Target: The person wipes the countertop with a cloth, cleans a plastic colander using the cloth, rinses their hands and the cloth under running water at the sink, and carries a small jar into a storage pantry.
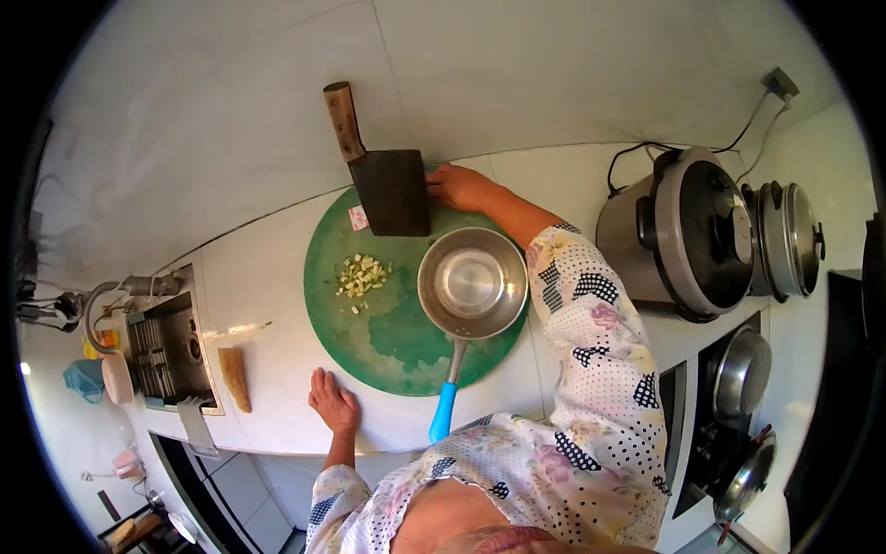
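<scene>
Right fingers were beside the cleaver, grip unclear.
Left fingers lay open on the near surface; a saucepan sat right on the green chopping board.

Left hand near, right hand forward

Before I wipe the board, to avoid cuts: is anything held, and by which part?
The left hand holds nothing. The right hand is at the cleaver blade; whether it grips there cannot be told.
</scene>
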